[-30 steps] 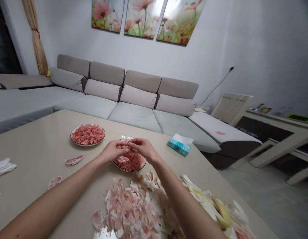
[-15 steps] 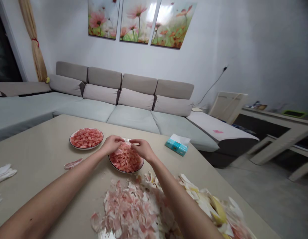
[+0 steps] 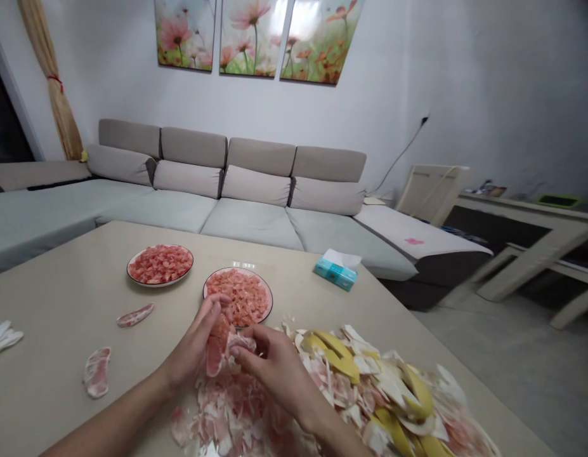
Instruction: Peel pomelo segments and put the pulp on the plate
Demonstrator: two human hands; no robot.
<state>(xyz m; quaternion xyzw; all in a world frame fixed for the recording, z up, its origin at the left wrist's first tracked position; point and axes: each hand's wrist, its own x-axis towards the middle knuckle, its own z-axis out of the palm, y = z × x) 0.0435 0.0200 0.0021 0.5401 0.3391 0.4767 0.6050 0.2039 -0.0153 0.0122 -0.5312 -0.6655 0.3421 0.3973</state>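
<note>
My left hand (image 3: 191,349) is closed around a pink pomelo segment (image 3: 214,357), just in front of the nearer plate (image 3: 269,291). My right hand (image 3: 281,371) pinches pale membrane (image 3: 242,341) at the segment's right side. Small pieces of pomelo flesh (image 3: 246,295) cover that plate. Below both hands spreads a heap of pinkish membrane scraps (image 3: 246,412). To the left on the table lie two segments still in whitish skin, an upper segment (image 3: 135,315) and a lower segment (image 3: 98,373).
Another plate (image 3: 160,285) heaped with pomelo flesh stands at the far left. Yellow and white peel (image 3: 336,358) is piled on the right. A blue tissue box (image 3: 335,273) sits near the table's far right edge. Crumpled white tissue (image 3: 3,337) lies far left; a sofa (image 3: 255,222) stands behind.
Both hands have drawn back from over the nearer plate toward me. The pomelo segment and its membrane now show clearly between them. The lower left segment has come into view from behind my arm.
</note>
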